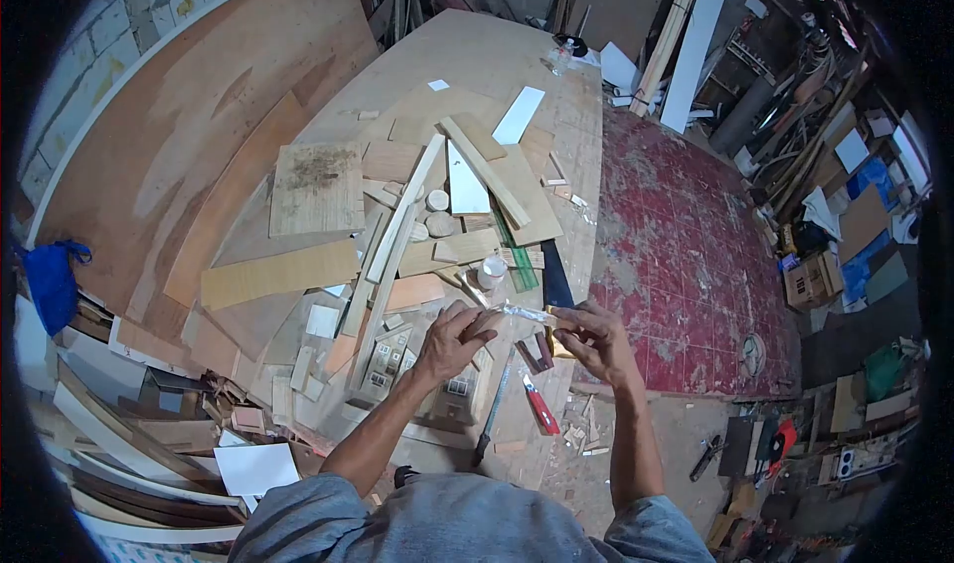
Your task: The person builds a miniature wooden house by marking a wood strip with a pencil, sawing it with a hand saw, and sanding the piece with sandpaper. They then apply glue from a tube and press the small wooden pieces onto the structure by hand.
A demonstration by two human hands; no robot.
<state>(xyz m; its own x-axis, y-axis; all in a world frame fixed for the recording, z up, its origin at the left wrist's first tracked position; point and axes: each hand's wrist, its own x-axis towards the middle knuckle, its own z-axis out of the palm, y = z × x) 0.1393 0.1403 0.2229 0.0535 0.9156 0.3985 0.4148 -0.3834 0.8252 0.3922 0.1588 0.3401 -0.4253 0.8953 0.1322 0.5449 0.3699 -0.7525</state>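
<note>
A small silvery, shiny tube stretches between my two hands above the worktable. My left hand has its thumb and fingers closed at the left end. At the other end, my right hand pinches the tube; a yellowish piece shows just below its fingers. Under my left hand stands a small model building with tiny windows. Behind the tube sits a small clear jar with a pale top. Nearer to me lies a red utility knife, apart from both hands.
Wood strips, a square board, round wooden discs and a green strip crowd the table. A big curved panel leans at left. Red flooring lies to the right, with clutter beyond.
</note>
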